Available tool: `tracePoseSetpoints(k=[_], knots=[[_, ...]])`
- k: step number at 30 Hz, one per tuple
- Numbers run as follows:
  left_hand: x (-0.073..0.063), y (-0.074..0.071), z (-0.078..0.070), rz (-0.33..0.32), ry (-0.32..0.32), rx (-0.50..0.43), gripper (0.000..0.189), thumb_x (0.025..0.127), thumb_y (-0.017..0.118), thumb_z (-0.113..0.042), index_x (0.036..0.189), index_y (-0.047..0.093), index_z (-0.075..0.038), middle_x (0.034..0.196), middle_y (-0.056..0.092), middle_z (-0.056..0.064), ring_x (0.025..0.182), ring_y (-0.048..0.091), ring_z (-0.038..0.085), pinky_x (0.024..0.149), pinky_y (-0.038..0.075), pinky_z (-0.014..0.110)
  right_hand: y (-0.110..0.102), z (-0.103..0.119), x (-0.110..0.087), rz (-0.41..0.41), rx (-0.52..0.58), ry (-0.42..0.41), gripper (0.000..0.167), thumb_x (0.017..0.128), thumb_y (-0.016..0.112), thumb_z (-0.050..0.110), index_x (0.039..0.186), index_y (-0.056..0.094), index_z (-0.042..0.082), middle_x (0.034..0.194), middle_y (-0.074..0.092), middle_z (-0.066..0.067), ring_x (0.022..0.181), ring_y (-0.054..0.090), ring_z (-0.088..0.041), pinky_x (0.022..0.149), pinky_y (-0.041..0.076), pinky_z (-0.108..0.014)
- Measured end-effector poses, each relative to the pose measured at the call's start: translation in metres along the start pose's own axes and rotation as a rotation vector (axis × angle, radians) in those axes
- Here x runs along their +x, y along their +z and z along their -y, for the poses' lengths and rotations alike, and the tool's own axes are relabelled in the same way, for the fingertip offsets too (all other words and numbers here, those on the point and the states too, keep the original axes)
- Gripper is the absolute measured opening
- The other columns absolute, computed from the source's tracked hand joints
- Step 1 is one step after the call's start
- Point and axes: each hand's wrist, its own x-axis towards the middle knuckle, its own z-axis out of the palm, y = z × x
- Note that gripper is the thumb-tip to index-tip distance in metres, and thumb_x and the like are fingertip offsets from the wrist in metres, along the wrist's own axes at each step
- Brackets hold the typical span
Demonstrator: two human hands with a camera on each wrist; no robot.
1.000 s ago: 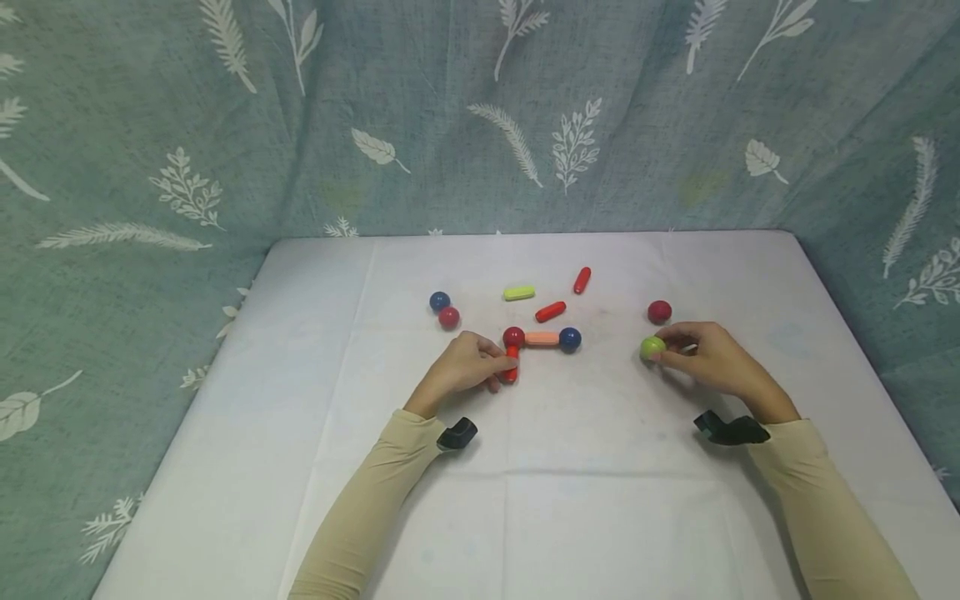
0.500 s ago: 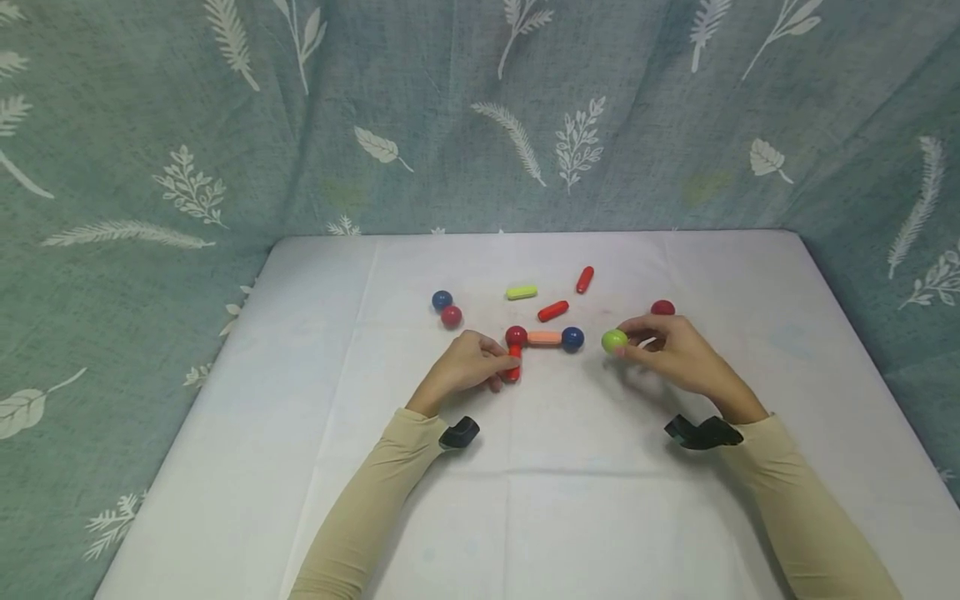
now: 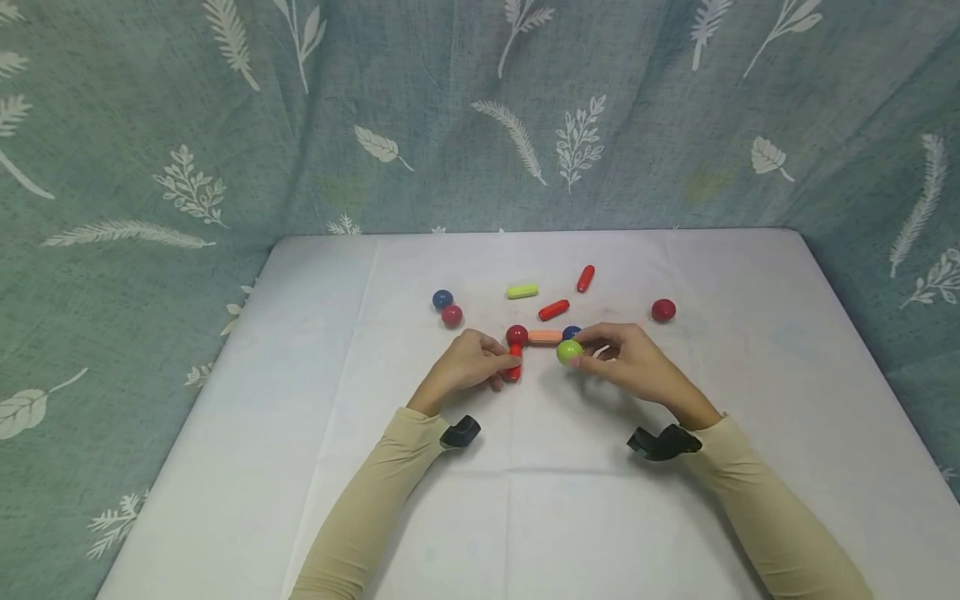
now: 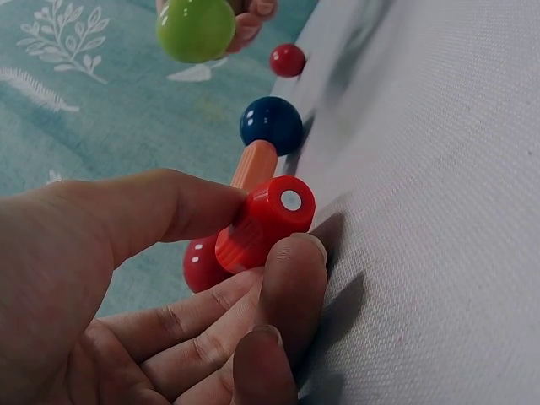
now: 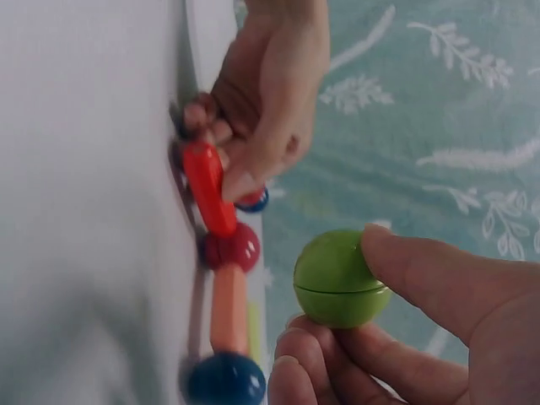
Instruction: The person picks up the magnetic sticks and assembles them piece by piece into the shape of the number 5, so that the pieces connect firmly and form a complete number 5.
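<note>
My left hand point(image 3: 474, 360) pinches a red rod point(image 4: 268, 221) between thumb and fingers. One end of that rod meets a red ball point(image 3: 517, 335); its free end shows a pale round spot in the left wrist view. From the same ball an orange rod point(image 3: 545, 337) runs right to a dark blue ball point(image 4: 271, 126), the three in a row. A green ball point(image 5: 341, 278) with a seam around it is pinched in my right hand point(image 3: 626, 360). In the head view it partly covers the blue ball; the left wrist view shows the two apart.
Behind the joined pieces lie a yellow-green rod point(image 3: 522, 292) and two loose red rods, one nearer point(image 3: 554, 310) and one farther point(image 3: 586, 278). A blue ball point(image 3: 442, 300) and a red ball point(image 3: 452, 316) sit together at left. Another red ball point(image 3: 663, 311) lies right, on the white cloth point(image 3: 420, 517).
My right hand has carried the green ball leftward from near the right-hand red ball to beside the blue ball. The left hand keeps its hold on the red rod and stays in place.
</note>
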Motion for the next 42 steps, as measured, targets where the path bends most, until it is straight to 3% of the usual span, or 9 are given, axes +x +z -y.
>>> tracePoseSetpoints(k=[8, 24, 42], knots=[[-0.001, 0.001, 0.000, -0.008, 0.016, -0.001, 0.029, 0.093, 0.076, -0.033, 0.105, 0.079, -0.007, 0.067, 0.074, 0.003, 0.062, 0.067, 0.012, 0.063, 0.048, 0.023, 0.024, 0.009, 0.006, 0.062, 0.016, -0.032, 0.032, 0.089, 0.083, 0.024, 0.115, 0.075, 0.008, 0.097, 0.073, -0.004, 0.089, 0.064, -0.017, 0.086, 0.057, -0.034], [-0.002, 0.001, 0.000, -0.017, 0.030, 0.001, 0.028, 0.094, 0.076, -0.033, 0.102, 0.079, -0.007, 0.066, 0.073, 0.003, 0.062, 0.067, 0.011, 0.067, 0.047, 0.023, 0.060, 0.007, 0.012, 0.131, 0.022, -0.077, 0.027, 0.087, 0.084, 0.025, 0.108, 0.077, 0.010, 0.089, 0.071, 0.000, 0.081, 0.062, -0.012, 0.074, 0.054, -0.023], [-0.003, 0.003, -0.002, -0.038, 0.055, 0.006, 0.028, 0.093, 0.076, -0.033, 0.100, 0.078, -0.006, 0.063, 0.072, 0.002, 0.061, 0.066, 0.010, 0.066, 0.045, 0.023, 0.076, 0.010, 0.010, 0.087, -0.018, -0.077, 0.029, 0.085, 0.085, 0.022, 0.108, 0.075, 0.007, 0.088, 0.069, 0.001, 0.079, 0.061, -0.011, 0.070, 0.050, -0.022]])
